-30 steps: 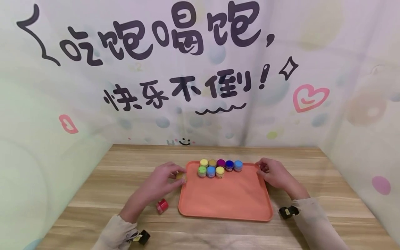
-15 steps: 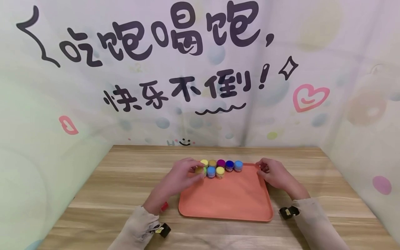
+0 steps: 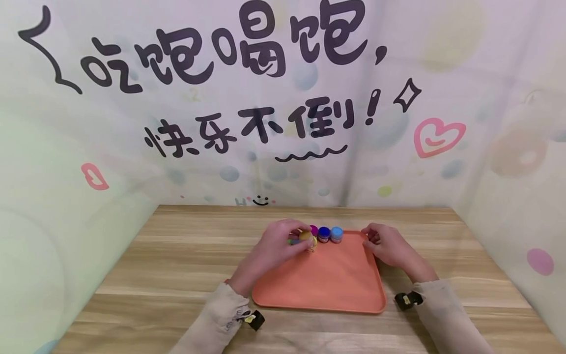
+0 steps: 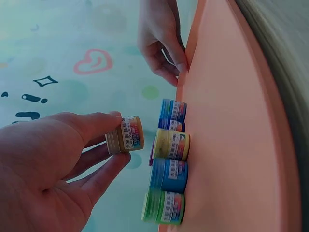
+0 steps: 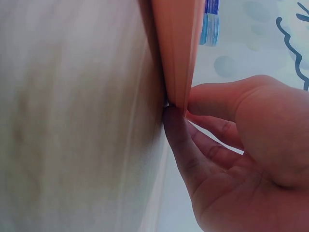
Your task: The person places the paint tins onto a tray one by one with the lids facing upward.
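My left hand [image 3: 283,246] pinches a small tan-lidded paint jar [image 3: 305,236] just above the jars at the far end of an orange tray [image 3: 327,285]. In the left wrist view the hand [image 4: 72,159] holds this jar [image 4: 124,135] between thumb and fingers, beside a yellow jar [image 4: 171,144], a blue jar [image 4: 169,175] and a green jar [image 4: 163,207]. Purple [image 3: 313,229], dark blue [image 3: 324,232] and light blue [image 3: 337,232] jars stand in the back row. My right hand [image 3: 378,243] pinches the tray's far right edge [image 5: 176,53] with thumb and fingers [image 5: 212,104].
The tray lies on a wooden table [image 3: 177,255]. Printed backdrop walls [image 3: 265,123] close it in behind and on both sides. The near half of the tray holds no jars.
My left hand has carried the tan jar rightward from the table beside the tray to above the jars. The red jar on the table is now hidden by my left arm. My right hand stayed put.
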`<act>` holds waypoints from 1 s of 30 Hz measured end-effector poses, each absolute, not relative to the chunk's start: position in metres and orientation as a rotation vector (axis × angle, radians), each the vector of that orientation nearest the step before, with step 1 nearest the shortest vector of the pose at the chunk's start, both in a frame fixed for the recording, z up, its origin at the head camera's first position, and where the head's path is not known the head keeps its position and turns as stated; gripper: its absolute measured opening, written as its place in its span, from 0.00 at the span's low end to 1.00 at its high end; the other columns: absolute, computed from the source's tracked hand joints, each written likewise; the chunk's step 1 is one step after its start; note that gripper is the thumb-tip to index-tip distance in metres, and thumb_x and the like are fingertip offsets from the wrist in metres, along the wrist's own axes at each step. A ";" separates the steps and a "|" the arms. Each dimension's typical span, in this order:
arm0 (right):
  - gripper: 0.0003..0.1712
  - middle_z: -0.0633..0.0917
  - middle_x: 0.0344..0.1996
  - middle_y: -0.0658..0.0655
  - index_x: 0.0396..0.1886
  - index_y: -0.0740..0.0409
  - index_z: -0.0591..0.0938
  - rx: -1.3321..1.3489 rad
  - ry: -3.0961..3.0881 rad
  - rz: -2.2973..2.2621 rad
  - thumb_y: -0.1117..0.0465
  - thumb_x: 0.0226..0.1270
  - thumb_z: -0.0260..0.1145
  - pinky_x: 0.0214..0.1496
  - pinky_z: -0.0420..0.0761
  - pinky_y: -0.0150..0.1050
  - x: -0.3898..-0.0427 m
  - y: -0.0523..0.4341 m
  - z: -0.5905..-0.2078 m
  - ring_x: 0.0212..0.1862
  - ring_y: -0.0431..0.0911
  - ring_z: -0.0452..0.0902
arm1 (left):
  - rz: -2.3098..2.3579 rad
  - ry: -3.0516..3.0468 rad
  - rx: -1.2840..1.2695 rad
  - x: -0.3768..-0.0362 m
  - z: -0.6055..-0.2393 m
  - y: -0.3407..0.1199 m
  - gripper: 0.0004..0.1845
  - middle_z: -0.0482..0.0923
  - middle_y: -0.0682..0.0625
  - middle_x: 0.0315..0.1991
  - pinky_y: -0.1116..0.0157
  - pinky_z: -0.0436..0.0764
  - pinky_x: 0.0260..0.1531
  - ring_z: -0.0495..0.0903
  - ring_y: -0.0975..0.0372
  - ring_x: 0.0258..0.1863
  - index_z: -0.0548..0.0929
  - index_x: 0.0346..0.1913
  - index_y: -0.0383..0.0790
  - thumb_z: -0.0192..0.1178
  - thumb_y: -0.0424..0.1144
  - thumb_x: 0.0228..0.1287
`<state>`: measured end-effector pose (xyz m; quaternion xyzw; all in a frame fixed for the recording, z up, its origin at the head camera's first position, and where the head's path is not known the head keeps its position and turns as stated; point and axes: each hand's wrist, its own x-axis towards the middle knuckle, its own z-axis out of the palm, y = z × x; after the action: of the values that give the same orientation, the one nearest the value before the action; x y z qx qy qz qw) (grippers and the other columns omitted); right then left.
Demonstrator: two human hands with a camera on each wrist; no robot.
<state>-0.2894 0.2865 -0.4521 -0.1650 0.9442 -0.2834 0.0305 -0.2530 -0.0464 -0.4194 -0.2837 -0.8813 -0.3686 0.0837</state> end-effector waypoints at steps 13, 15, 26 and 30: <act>0.17 0.88 0.44 0.61 0.59 0.68 0.83 -0.519 2.905 -0.886 0.65 0.76 0.69 0.50 0.90 0.52 -0.291 0.287 -0.456 0.45 0.51 0.85 | -1.214 -2.581 -0.923 -0.262 -0.423 -0.022 0.12 0.91 0.48 0.48 0.56 0.91 0.51 0.90 0.56 0.45 0.91 0.53 0.39 0.75 0.37 0.70; 0.17 0.88 0.43 0.61 0.60 0.68 0.82 -0.533 2.909 -0.886 0.65 0.76 0.69 0.50 0.90 0.53 -0.292 0.286 -0.457 0.45 0.51 0.86 | -1.206 -2.598 -0.915 -0.262 -0.422 -0.019 0.13 0.91 0.49 0.49 0.57 0.91 0.51 0.90 0.57 0.45 0.91 0.54 0.38 0.75 0.37 0.70; 0.12 0.87 0.40 0.59 0.54 0.64 0.81 -0.589 2.923 -0.906 0.67 0.75 0.69 0.45 0.88 0.48 -0.290 0.286 -0.455 0.41 0.48 0.85 | -0.981 -2.635 -0.926 -0.269 -0.431 -0.008 0.12 0.91 0.52 0.47 0.71 0.85 0.45 0.86 0.61 0.43 0.92 0.53 0.43 0.76 0.40 0.70; 0.11 0.87 0.39 0.59 0.53 0.64 0.83 -0.579 2.921 -0.893 0.67 0.75 0.70 0.46 0.89 0.50 -0.290 0.287 -0.454 0.41 0.49 0.85 | -0.941 -2.670 -0.915 -0.272 -0.437 -0.004 0.11 0.90 0.55 0.46 0.74 0.81 0.42 0.85 0.61 0.43 0.92 0.53 0.46 0.75 0.42 0.71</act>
<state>-0.2900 0.2865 -0.4536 -0.1863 0.9394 -0.2873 0.0163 -0.2723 -0.0039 -0.4374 -0.3066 -0.8943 -0.3151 0.0831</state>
